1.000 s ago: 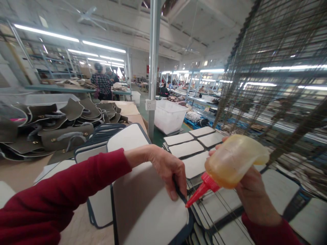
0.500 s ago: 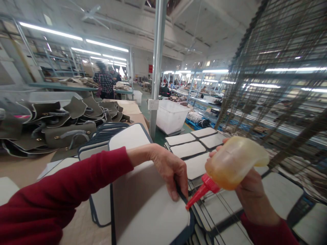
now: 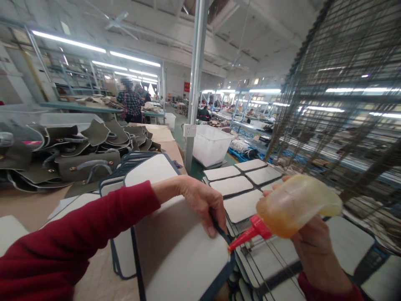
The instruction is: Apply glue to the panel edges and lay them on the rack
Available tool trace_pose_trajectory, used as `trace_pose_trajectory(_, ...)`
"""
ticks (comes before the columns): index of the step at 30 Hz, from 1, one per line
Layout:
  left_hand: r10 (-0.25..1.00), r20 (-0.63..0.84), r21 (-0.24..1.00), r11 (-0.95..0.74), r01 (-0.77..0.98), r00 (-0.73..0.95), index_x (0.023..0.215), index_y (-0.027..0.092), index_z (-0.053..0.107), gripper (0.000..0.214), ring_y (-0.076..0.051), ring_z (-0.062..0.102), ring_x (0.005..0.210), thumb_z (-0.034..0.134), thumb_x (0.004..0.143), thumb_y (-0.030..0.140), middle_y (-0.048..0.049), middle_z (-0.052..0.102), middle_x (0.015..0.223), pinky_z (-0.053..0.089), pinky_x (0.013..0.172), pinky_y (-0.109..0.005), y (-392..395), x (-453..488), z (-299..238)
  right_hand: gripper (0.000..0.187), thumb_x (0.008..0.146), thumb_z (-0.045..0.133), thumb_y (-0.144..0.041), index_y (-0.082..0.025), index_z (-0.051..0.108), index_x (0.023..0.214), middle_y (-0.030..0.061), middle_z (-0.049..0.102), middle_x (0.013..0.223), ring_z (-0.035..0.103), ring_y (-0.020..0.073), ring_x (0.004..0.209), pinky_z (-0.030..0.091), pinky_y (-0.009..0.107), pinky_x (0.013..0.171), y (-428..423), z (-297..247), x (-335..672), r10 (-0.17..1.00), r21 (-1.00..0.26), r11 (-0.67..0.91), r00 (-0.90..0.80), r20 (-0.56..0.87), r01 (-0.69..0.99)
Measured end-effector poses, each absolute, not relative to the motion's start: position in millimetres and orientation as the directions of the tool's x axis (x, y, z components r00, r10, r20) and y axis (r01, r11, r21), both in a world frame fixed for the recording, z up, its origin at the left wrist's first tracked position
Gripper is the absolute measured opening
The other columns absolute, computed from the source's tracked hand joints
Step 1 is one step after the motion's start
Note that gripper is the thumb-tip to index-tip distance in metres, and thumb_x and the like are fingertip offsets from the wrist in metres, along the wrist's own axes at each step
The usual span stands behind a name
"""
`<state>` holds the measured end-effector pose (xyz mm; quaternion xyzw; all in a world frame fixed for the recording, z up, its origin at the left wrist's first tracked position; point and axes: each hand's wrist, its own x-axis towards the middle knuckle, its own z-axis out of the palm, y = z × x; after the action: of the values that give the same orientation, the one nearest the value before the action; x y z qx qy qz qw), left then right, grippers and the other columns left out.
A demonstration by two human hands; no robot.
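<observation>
My left hand point(image 3: 205, 204) pinches the dark edge of a white panel with a dark border point(image 3: 184, 255), which tilts up in front of me. My right hand point(image 3: 313, 238) is wrapped round a translucent squeeze bottle point(image 3: 294, 207) with amber liquid in its lower part. The bottle points down to the left, and the tip of its red nozzle point(image 3: 246, 238) touches the panel's right edge, just below my left fingers. Behind the held panel leans a stack of similar dark-edged panels point(image 3: 152, 169).
On the right, more white panels point(image 3: 242, 205) lie in rows on a wire rack, beneath a raised wire grid point(image 3: 338, 83). Olive bag pieces with handles point(image 3: 90, 163) are heaped at left. A metal post point(image 3: 191, 83) and a white bin point(image 3: 211, 144) stand ahead. A person point(image 3: 130, 102) stands farther back.
The bottle and my right hand have moved slightly right, and the panel has shifted a little left with my left hand. The nozzle tip is slightly higher along the panel's edge.
</observation>
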<state>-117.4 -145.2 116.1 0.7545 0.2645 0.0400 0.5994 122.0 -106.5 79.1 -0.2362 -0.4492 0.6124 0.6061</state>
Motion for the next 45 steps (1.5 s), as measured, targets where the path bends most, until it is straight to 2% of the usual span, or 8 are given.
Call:
trace_pose_trajectory(5,0.463,-0.188,0.919,-0.228,0.321,0.866,0.095,0.007,0.075,0.03,-0.022,0.067,0.09,0.076,0.07,0.024,-0.0049,0.075,0.087,0.05,0.085,-0.025,-139,-132,112,0.062,0.043,0.092,-0.032,-0.03,0.069,0.1,-0.0014,0.073,0.09,0.07,0.023,0.076,0.059,0.032,0.068,-108,72,131,0.958,-0.816,0.126,-0.145,0.248,-0.564)
trace_pose_trajectory(12,0.541,-0.159,0.919,-0.223,0.324,0.826,0.101,0.009,0.074,0.033,-0.02,0.065,0.089,0.073,0.075,0.029,-0.0041,0.074,0.09,0.049,0.084,-0.024,-135,-142,110,0.053,0.049,0.09,-0.037,-0.028,0.07,0.097,-0.0005,0.073,0.088,0.07,0.0224,0.076,0.054,0.04,0.088,-104,60,135,0.914,-0.749,0.322,-0.017,0.406,-0.58)
trace_pose_trajectory(16,0.593,-0.163,0.928,-0.178,0.326,0.789,0.099,0.011,0.075,0.034,-0.019,0.066,0.084,0.076,0.072,0.032,-0.0036,0.074,0.088,0.05,0.081,-0.023,-133,-142,107,0.054,0.05,0.09,-0.036,-0.027,0.069,0.099,-0.0012,0.072,0.093,0.069,0.02,0.078,0.057,0.034,0.083,-100,55,137,0.895,-0.72,0.38,0.032,0.446,-0.581)
trace_pose_trajectory(21,0.644,-0.154,0.952,-0.106,0.287,0.75,0.095,0.013,0.076,0.032,-0.016,0.065,0.08,0.077,0.071,0.034,-0.0028,0.074,0.085,0.051,0.076,-0.021,-131,-142,100,0.059,0.049,0.091,-0.039,-0.028,0.069,0.103,0.0004,0.073,0.09,0.07,0.0213,0.075,0.057,0.038,0.085,-97,50,140,0.891,-0.721,0.415,0.085,0.446,-0.555)
trace_pose_trajectory(26,0.67,-0.187,0.957,-0.041,0.287,0.718,0.091,0.014,0.076,0.029,-0.015,0.064,0.076,0.077,0.07,0.034,-0.0013,0.073,0.082,0.05,0.077,-0.021,-129,-143,94,0.048,0.057,0.087,-0.04,-0.028,0.07,0.1,0.0023,0.073,0.084,0.07,0.0241,0.075,0.054,0.045,0.089,-94,44,144,0.865,-0.723,0.447,0.048,0.5,-0.528)
trace_pose_trajectory(33,0.683,-0.205,0.963,0.012,0.27,0.701,0.089,0.015,0.076,0.027,-0.012,0.062,0.069,0.074,0.073,0.037,-0.0005,0.073,0.08,0.049,0.07,-0.018,-128,-144,92,0.039,0.054,0.088,-0.04,-0.026,0.072,0.087,0.0004,0.072,0.075,0.069,0.0221,0.07,0.056,0.043,0.085,-93,43,144,0.869,-0.725,0.453,0.075,0.49,-0.518)
trace_pose_trajectory(39,0.686,-0.223,0.968,0.071,0.242,0.692,0.088,0.016,0.075,0.026,-0.011,0.062,0.064,0.075,0.073,0.036,-0.0002,0.073,0.077,0.05,0.064,-0.018,-127,-146,88,0.039,0.053,0.088,-0.039,-0.025,0.072,0.085,0.0007,0.072,0.079,0.069,0.0201,0.068,0.057,0.038,0.081,-96,42,144,0.888,-0.743,0.427,0.083,0.453,-0.516)
trace_pose_trajectory(45,0.705,-0.243,0.97,0.159,0.186,0.666,0.085,0.015,0.074,0.025,-0.011,0.063,0.059,0.077,0.07,0.035,-0.0011,0.073,0.075,0.051,0.058,-0.018,-126,-149,82,0.041,0.055,0.087,-0.041,-0.027,0.072,0.091,0.0028,0.073,0.084,0.069,0.0234,0.071,0.052,0.048,0.09,-100,40,147,0.885,-0.762,0.434,0.071,0.46,-0.481)
